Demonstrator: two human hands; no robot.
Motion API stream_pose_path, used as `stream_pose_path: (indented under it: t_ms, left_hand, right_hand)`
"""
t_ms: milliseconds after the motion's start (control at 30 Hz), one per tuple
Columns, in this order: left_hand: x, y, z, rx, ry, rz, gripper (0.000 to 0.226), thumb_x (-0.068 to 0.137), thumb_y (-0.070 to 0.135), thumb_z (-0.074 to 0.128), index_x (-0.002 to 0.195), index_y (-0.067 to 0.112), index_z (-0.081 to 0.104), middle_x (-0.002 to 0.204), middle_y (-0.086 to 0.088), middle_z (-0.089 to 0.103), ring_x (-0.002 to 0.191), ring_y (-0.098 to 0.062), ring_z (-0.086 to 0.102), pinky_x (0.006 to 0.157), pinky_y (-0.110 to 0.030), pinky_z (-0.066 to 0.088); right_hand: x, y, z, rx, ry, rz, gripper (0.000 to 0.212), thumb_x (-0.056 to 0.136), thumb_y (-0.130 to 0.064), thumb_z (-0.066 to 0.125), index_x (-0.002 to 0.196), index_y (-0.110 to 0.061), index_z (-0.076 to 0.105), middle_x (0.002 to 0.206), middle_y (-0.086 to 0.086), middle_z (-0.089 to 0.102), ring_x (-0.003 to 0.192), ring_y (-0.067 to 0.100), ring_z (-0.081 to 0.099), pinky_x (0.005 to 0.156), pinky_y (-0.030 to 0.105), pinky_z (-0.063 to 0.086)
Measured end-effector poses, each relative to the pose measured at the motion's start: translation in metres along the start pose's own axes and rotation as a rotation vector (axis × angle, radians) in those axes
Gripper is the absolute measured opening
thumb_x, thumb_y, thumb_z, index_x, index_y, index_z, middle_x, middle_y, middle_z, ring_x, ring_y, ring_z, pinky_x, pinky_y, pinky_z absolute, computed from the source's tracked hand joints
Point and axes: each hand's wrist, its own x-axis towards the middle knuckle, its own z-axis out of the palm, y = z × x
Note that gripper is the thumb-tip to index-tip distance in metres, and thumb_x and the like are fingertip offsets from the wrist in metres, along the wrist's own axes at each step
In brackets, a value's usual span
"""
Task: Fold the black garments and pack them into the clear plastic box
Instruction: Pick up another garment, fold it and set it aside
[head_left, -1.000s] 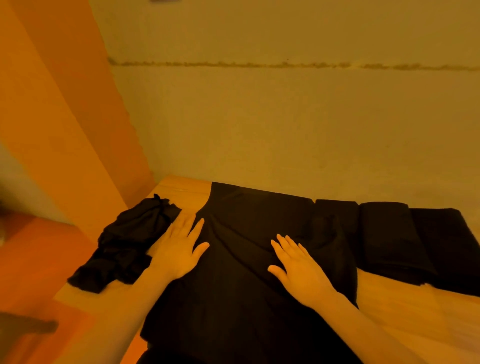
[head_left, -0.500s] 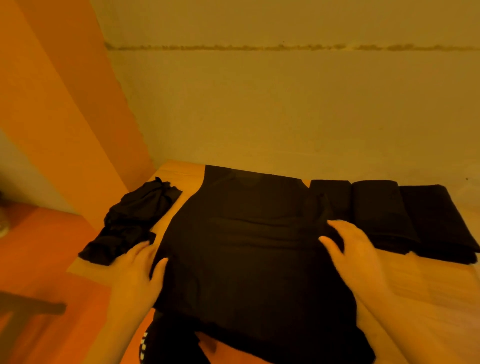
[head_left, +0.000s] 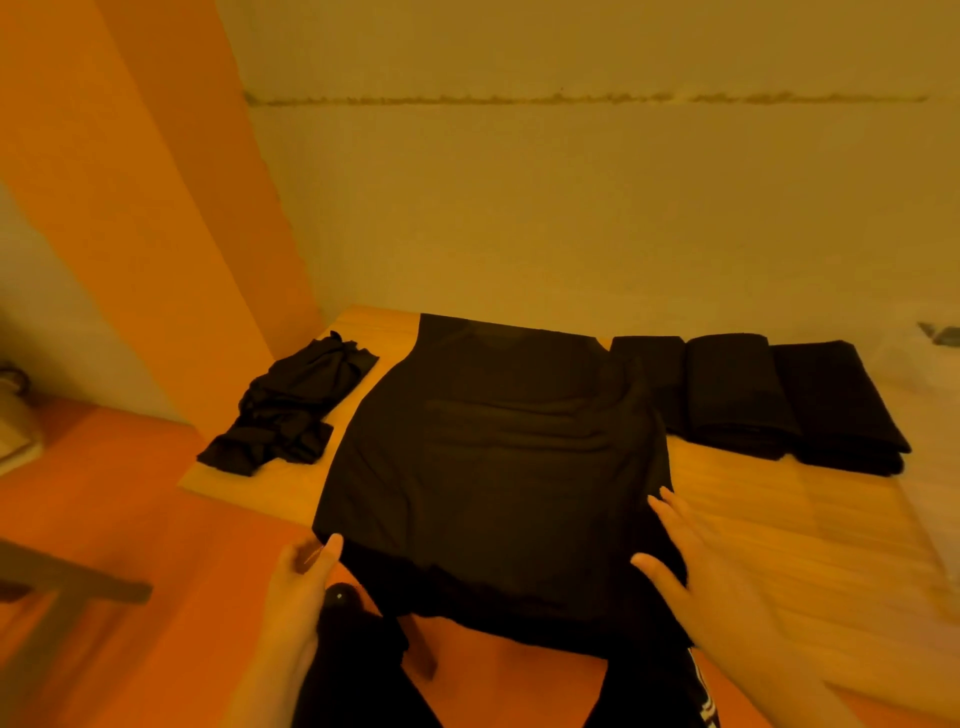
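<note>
The right hand (head_left: 727, 603) is motion-blurred; the spread garment (head_left: 493, 457) hides the table's near edge.

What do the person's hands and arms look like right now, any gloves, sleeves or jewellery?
Both the left hand and right hand are bare: no gloves, rings or watch visible. The forearms show no sleeves as far as the frame reaches. The right hand is motion-blurred, so fine details there are uncertain.

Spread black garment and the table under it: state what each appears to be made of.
Spread black garment: seemingly a thin, soft knit fabric with a matte finish; it lies limp, shows shallow ripples and drapes over the near edge. The exact fibre cannot be told.
Table: apparently wood or wood-look laminate, smooth; faint grain streaks run across its light surface.
</note>
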Motion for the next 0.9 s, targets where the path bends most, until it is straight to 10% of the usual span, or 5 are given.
stream_pose_path:
  t_ms: [100, 200, 533, 667, 900]
  left_hand:
    - [-0.007, -0.012, 0.003, -0.010, 0.051, 0.041, 0.046, 0.090, 0.020, 0.059, 0.130, 0.004, 0.044, 0.129, -0.008, 0.048, 0.121, -0.025, 0.045, 0.096, -0.037, 0.036]
    - [-0.010, -0.025, 0.010, 0.024, 0.072, 0.078, 0.048, 0.088, 0.024, 0.062, 0.130, 0.006, 0.045, 0.135, -0.009, 0.048, 0.125, -0.027, 0.043, 0.099, -0.038, 0.034]
    - [-0.008, -0.034, 0.017, -0.074, -0.078, 0.102, 0.033, 0.091, 0.028, 0.057, 0.119, 0.010, 0.057, 0.117, -0.005, 0.059, 0.118, -0.028, 0.052, 0.096, -0.039, 0.040]
    - [-0.011, -0.029, 0.010, -0.147, -0.190, 0.053, 0.020, 0.092, 0.019, 0.055, 0.111, 0.015, 0.059, 0.106, 0.003, 0.062, 0.113, -0.024, 0.053, 0.098, -0.042, 0.040]
    - [-0.012, -0.023, -0.025, -0.106, -0.324, -0.134, 0.017, 0.091, 0.007, 0.052, 0.107, 0.003, 0.058, 0.104, -0.013, 0.062, 0.096, -0.030, 0.059, 0.085, -0.044, 0.046]
  right_hand:
    - [-0.037, 0.001, 0.000, 0.374, 0.233, 0.138, 0.022, 0.080, -0.049, 0.054, 0.093, -0.033, 0.060, 0.097, -0.010, 0.065, 0.086, 0.011, 0.063, 0.073, 0.018, 0.050]
    - [-0.061, 0.006, 0.008, 0.499, 0.265, 0.238, 0.028, 0.074, -0.046, 0.057, 0.068, -0.019, 0.065, 0.063, -0.001, 0.063, 0.063, 0.014, 0.061, 0.060, 0.006, 0.044]
    - [-0.083, 0.002, 0.028, 0.498, 0.215, 0.623, 0.027, 0.082, -0.033, 0.066, 0.068, -0.010, 0.064, 0.064, 0.004, 0.062, 0.063, 0.018, 0.057, 0.068, 0.035, 0.050]
    - [-0.076, 0.000, 0.034, 1.322, -0.005, 0.949, 0.051, 0.084, -0.039, 0.060, 0.125, -0.008, 0.052, 0.113, 0.012, 0.059, 0.101, 0.025, 0.055, 0.090, 0.040, 0.044]
    - [-0.063, -0.012, 0.031, 1.444, -0.052, 0.917, 0.028, 0.082, -0.035, 0.063, 0.097, -0.012, 0.062, 0.093, 0.010, 0.067, 0.087, 0.023, 0.061, 0.068, 0.032, 0.046]
